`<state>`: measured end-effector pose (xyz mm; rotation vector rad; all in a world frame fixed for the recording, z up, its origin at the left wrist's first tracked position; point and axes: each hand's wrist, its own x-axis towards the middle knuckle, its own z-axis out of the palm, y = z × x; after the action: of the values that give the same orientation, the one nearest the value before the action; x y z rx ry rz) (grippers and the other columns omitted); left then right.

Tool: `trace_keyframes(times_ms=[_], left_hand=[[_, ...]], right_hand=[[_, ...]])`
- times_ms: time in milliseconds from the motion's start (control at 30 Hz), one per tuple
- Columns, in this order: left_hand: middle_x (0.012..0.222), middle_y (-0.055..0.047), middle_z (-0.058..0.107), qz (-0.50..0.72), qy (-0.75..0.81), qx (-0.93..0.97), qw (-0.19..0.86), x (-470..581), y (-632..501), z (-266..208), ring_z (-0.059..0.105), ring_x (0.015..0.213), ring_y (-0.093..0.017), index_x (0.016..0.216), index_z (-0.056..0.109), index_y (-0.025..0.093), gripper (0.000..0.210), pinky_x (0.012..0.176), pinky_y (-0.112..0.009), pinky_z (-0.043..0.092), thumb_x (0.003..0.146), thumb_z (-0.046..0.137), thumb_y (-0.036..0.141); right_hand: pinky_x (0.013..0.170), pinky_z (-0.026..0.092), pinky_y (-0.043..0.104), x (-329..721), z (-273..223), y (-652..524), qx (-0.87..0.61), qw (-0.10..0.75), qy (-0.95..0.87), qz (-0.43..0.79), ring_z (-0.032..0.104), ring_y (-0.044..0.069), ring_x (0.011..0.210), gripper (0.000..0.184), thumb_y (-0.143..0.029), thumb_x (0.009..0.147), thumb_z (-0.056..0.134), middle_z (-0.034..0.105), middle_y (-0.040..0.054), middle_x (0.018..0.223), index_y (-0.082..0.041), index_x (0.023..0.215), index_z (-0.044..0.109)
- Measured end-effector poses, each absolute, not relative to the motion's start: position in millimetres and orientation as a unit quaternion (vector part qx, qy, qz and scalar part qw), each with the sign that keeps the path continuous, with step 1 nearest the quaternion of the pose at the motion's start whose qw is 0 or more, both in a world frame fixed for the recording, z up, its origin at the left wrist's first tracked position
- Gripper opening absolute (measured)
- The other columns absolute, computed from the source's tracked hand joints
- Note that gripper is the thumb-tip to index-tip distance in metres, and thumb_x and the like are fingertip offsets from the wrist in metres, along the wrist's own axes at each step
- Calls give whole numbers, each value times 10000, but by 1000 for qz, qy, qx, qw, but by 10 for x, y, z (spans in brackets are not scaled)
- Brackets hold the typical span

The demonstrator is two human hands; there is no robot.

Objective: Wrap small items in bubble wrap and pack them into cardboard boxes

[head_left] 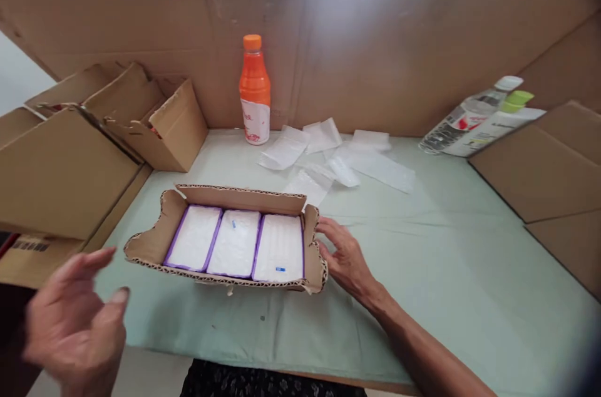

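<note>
A shallow cardboard box [241, 192] with ragged cut edges stands near the middle of the table. Inside it, three white blocks [282, 243] with purple edges lie side by side. Small blue marks show on two of them. My right hand [346, 259] is against the box's right end, its fingers bent round the outer side and the fingertips partly hidden by the cardboard. My left hand [77, 322] is raised left of the box, apart from it and slightly blurred. Its fingers and thumb are spread, with nothing between them.
Crumpled translucent plastic pieces [340, 162] lie behind the box. An orange bottle [255, 96] stands at the back. Open cardboard boxes [173, 124] fill the left. At the right, a clear bottle [469, 112] leans beside a cardboard panel [544, 165]. A tall cardboard wall [352, 40] closes the back.
</note>
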<state>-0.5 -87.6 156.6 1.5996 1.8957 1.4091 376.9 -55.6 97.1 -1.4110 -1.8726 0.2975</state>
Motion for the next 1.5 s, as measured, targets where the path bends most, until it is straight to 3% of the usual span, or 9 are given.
trace_keyframes(times_ms=[200,333,500,700,833,1067,1167,1333,1500], left_hand=[[1063,-121,723,405,674,541,298,95,-733,1024,644,1133,-390,1202,629,166,667,1055,-554,495,659,757,532],[855,-64,688,396,715,532,221,125,-758,975,671,1025,-347,992,640,198,498,1008,-530,522,695,724,588],[901,-108,714,362,736,524,230,129,-808,887,663,1088,-396,946,641,194,574,1004,-561,509,676,681,699],[892,-98,735,352,745,518,229,183,-797,904,680,1048,-389,923,659,210,482,935,-545,551,686,695,628],[871,-84,737,350,743,513,249,201,-774,942,682,1041,-386,897,652,224,441,977,-552,529,689,692,610],[956,-120,746,370,704,516,318,284,-629,823,683,1073,-382,921,635,189,508,1005,-530,524,624,773,578],[1038,-153,737,388,694,504,338,427,-566,783,686,1083,-376,1014,613,164,618,1006,-535,523,601,804,581],[1070,-174,734,420,694,479,335,635,-442,770,698,1058,-369,1052,600,159,706,974,-534,542,570,818,625],[1084,-185,725,412,699,489,321,716,-397,646,678,1126,-395,1080,587,158,724,1013,-552,526,607,781,670]], right_hand=[[972,550,371,3489,983,-539,-454,389,-757,264,651,216,1179,509,-149,903,474,669,83,1312,-236,1403,511],[1034,498,449,3724,1051,-193,-489,309,-800,159,597,257,1255,501,-119,886,500,630,105,1389,-231,1369,570],[1074,383,551,4299,1115,436,-642,154,-747,-76,349,357,1473,643,31,836,487,423,155,1589,-216,1423,569],[1101,362,520,4629,1157,532,-609,50,-785,-103,376,323,1466,351,-16,869,504,586,92,1457,-204,979,780],[1083,381,560,4975,1235,-109,-624,24,-768,-140,448,339,1416,420,18,819,464,642,123,1366,-209,1005,765],[1041,495,512,4667,1470,-749,-555,163,-809,104,550,321,1327,610,-310,914,589,533,120,1509,-253,1507,458],[1027,528,446,4278,1461,-615,-482,220,-810,251,594,272,1282,690,-227,911,569,569,92,1480,-263,1567,358],[1009,534,427,4346,1394,-67,-458,247,-778,353,615,256,1263,539,-156,890,517,604,82,1448,-225,1422,567],[1020,508,419,4532,1520,1068,-660,245,-693,160,644,255,1189,348,-241,949,531,697,108,1298,-163,1254,679]])
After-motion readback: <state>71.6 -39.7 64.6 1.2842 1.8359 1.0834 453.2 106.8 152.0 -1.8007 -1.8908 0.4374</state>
